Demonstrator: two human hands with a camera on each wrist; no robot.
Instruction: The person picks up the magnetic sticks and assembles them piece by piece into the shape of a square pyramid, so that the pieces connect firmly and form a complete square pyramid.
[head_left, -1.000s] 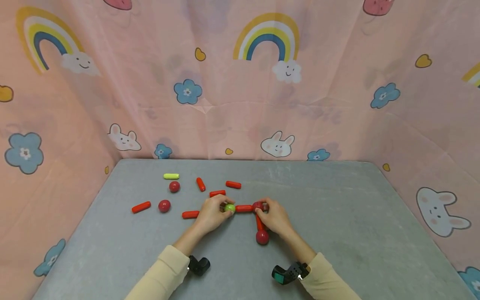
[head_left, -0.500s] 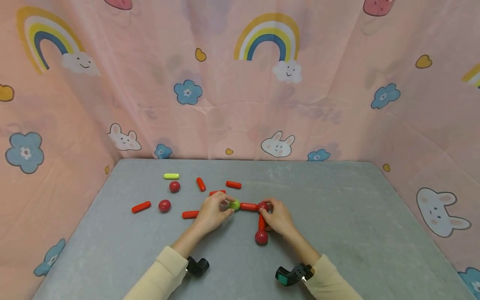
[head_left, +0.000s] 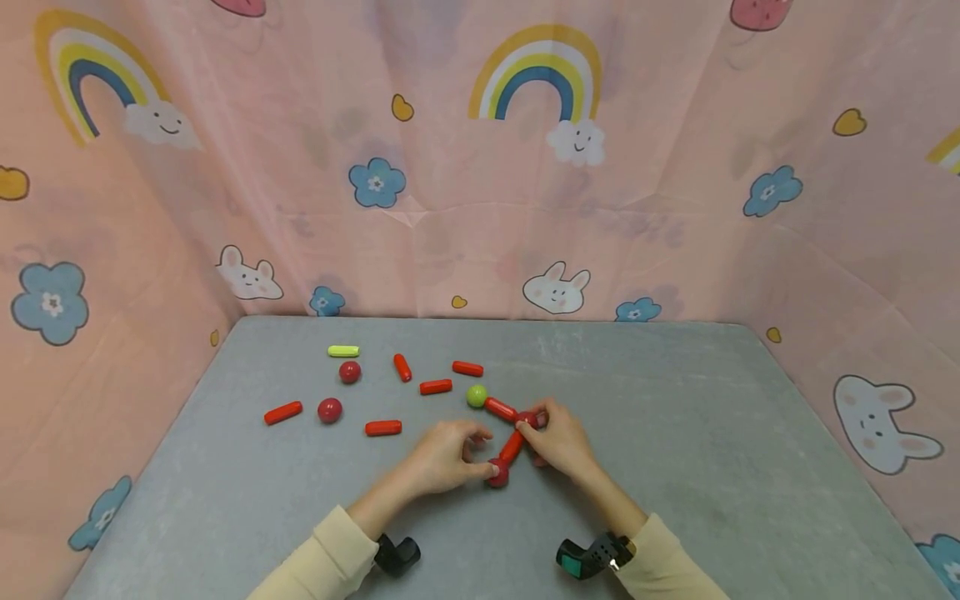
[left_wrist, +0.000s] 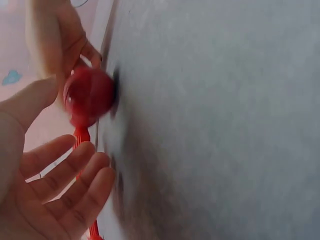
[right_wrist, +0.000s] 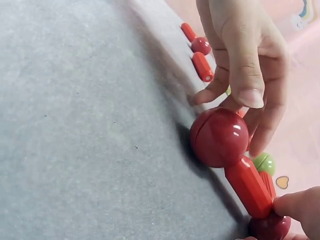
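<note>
Two red rods and three balls form a bent chain on the table. Its green ball (head_left: 476,396) is at the far end, joined by a red rod (head_left: 500,409) to the middle red ball (head_left: 528,419). My right hand (head_left: 561,440) pinches that middle ball between thumb and fingers. A second red rod (right_wrist: 249,187) runs from it to the near red ball (right_wrist: 220,137). Around this near ball my left hand (head_left: 442,457) hovers with fingers spread and loosely bent, thumb close to the ball. In the left wrist view, the left fingers (left_wrist: 82,170) appear apart from the ball.
On the grey table (head_left: 675,433), left of the chain, lie several loose red rods (head_left: 383,427), two red balls (head_left: 329,410) and a yellow-green rod (head_left: 343,352). A pink patterned cloth (head_left: 480,208) hangs along the back and sides.
My left hand has let go of the green ball and moved toward me to the near red ball. The chain has turned clockwise about the middle ball, which my right hand still holds.
</note>
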